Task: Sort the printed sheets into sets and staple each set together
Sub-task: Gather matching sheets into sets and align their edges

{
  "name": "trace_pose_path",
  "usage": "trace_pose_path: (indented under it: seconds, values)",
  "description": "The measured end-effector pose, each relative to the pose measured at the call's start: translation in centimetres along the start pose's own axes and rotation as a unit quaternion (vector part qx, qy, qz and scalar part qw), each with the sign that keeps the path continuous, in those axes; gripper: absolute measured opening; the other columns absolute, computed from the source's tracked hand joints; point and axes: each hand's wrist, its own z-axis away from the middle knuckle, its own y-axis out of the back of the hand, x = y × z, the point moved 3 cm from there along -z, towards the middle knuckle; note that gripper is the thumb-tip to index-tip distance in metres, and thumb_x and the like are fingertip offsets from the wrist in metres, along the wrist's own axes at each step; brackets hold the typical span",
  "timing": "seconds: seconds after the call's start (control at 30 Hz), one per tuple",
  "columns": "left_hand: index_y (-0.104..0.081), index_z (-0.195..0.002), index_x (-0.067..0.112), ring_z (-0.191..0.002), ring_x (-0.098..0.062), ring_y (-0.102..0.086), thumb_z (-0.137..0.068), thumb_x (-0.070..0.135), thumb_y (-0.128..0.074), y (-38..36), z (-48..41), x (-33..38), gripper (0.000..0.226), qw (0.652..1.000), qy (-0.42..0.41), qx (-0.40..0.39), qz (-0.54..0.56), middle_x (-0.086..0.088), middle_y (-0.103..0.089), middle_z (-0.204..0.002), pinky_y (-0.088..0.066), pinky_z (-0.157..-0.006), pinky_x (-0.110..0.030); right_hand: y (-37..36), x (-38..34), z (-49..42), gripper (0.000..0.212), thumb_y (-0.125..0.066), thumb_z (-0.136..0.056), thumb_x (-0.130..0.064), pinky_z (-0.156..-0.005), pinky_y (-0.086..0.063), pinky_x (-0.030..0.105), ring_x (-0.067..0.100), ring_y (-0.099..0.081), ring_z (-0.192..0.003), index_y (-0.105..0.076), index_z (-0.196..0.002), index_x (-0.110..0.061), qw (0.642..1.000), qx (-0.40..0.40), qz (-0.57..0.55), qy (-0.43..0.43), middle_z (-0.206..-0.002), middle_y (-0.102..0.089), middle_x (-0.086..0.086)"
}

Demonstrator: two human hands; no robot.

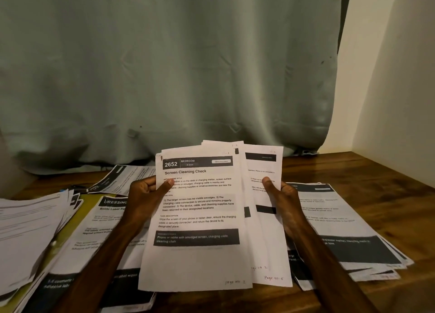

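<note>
- Held sheets (199, 261): a fan of several printed pages, raised above the table (381, 171). The front page is headed "Screen Cleaning Check".
- Left hand (146, 195): we grip the fan's left edge, thumb across the front, fingers curled behind.
- Right hand (280, 199): we pinch the rear pages' right side, thumb on the front.
- Left pile (28, 230) and right pile (341, 223): both lie flat on the table beneath the fan.

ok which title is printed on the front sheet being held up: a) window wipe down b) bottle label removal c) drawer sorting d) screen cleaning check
d: the front sheet, pinched by the left hand, reads Screen Cleaning Check; the right hand holds the rear sheets.
</note>
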Motion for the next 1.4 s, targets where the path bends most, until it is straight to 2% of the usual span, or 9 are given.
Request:
trace_pose_path:
  seconds: [0.1, 0.23, 0.37, 0.6, 0.8, 0.97, 1.17, 1.3, 1.4]
  values:
    - [-0.072, -0.107, 0.019, -0.080, -0.020, -0.078, -0.092, 0.015, -0.073, 0.2, -0.3, -0.4, 0.016, 1.000, 0.014, -0.005, 0.015, 0.005, -0.080, -0.088, -0.062, -0.059, -0.027, 0.0, 0.1, -0.1, 0.015, -0.068, -0.096, -0.028, -0.065, -0.064, 0.039, 0.025, -0.078, -0.084, -0.067, -0.110, -0.021, 1.000, 0.007, 0.011, 0.008, -0.100, -0.079, 0.000]
    - [-0.071, -0.118, 0.015, -0.094, -0.029, -0.077, -0.091, 0.018, -0.074, -0.1, -0.1, -1.0, 0.028, 0.996, 0.055, -0.037, 0.053, -0.006, -0.079, -0.106, -0.065, -0.073, -0.041, -0.2, 0.4, 0.0, 0.016, -0.074, -0.092, -0.018, -0.063, -0.063, 0.034, 0.021, -0.078, -0.088, -0.070, -0.107, -0.019, 0.999, 0.031, 0.004, 0.021, -0.105, -0.078, -0.001]
    - [-0.071, -0.117, 0.010, -0.092, -0.029, -0.077, -0.092, 0.017, -0.072, -1.0, 0.6, -0.9, 0.025, 0.990, 0.089, -0.068, 0.085, -0.010, -0.079, -0.105, -0.064, -0.067, -0.034, 0.0, 0.3, 0.1, 0.019, -0.075, -0.090, -0.013, -0.060, -0.061, 0.029, 0.018, -0.078, -0.087, -0.071, -0.108, -0.016, 0.999, 0.036, 0.001, 0.031, -0.105, -0.078, -0.003]
    - [-0.072, -0.111, 0.013, -0.092, -0.031, -0.077, -0.093, 0.016, -0.070, -1.1, 0.3, -1.2, 0.019, 0.992, 0.082, -0.086, 0.044, -0.007, -0.080, -0.101, -0.065, -0.070, -0.039, 0.5, 0.9, -0.2, 0.024, -0.075, -0.091, -0.020, -0.071, -0.065, 0.045, 0.025, -0.078, -0.091, -0.070, -0.114, -0.014, 0.999, 0.035, 0.014, 0.027, -0.109, -0.078, 0.003]
    - [-0.070, -0.116, 0.010, -0.095, -0.029, -0.077, -0.095, 0.017, -0.069, -0.8, 0.1, -1.5, 0.022, 0.992, 0.083, -0.097, 0.019, -0.008, -0.079, -0.104, -0.062, -0.082, -0.048, 0.3, 1.1, -0.5, 0.018, -0.068, -0.096, -0.023, -0.074, -0.064, 0.046, 0.025, -0.077, -0.090, -0.068, -0.113, -0.019, 0.998, 0.012, 0.050, 0.037, -0.111, -0.077, 0.004]
    - [-0.069, -0.120, 0.007, -0.101, -0.033, -0.075, -0.095, 0.015, -0.068, -1.1, 0.7, -1.5, 0.027, 0.978, 0.129, -0.157, 0.039, -0.013, -0.077, -0.111, -0.059, -0.090, -0.052, -0.2, 1.2, -0.4, 0.015, -0.064, -0.100, -0.023, -0.057, -0.059, 0.024, 0.011, -0.077, -0.087, -0.063, -0.114, -0.029, 0.995, -0.011, 0.079, 0.058, -0.108, -0.076, -0.005]
    - [-0.068, -0.123, 0.004, -0.108, -0.035, -0.073, -0.092, 0.016, -0.069, -1.3, 1.2, -1.3, 0.033, 0.965, 0.150, -0.208, 0.054, -0.016, -0.075, -0.117, -0.056, -0.096, -0.055, -0.4, 1.1, 0.1, 0.038, -0.066, -0.097, -0.033, -0.077, -0.064, 0.050, 0.025, -0.076, -0.098, -0.056, -0.133, -0.026, 0.997, -0.033, 0.034, 0.059, -0.116, -0.075, 0.002]
    - [-0.068, -0.118, 0.004, -0.103, -0.029, -0.075, -0.094, 0.015, -0.068, -2.1, 1.5, -1.2, 0.027, 0.967, 0.127, -0.221, 0.010, -0.011, -0.077, -0.111, -0.061, -0.087, -0.043, -0.8, 0.5, 0.7, 0.081, -0.081, -0.073, -0.064, -0.079, -0.063, 0.054, 0.033, -0.075, -0.098, -0.050, -0.133, -0.019, 0.994, -0.034, 0.003, 0.103, -0.112, -0.074, 0.009]
    - [-0.069, -0.114, 0.005, -0.096, -0.028, -0.076, -0.096, 0.015, -0.065, -2.8, 1.4, -1.6, 0.021, 0.975, 0.110, -0.193, -0.006, -0.009, -0.079, -0.104, -0.064, -0.079, -0.039, -1.1, 0.0, 1.3, 0.066, -0.074, -0.076, -0.071, -0.082, -0.063, 0.052, 0.028, -0.075, -0.097, -0.052, -0.119, -0.026, 0.985, -0.017, 0.049, 0.164, -0.106, -0.073, 0.004]
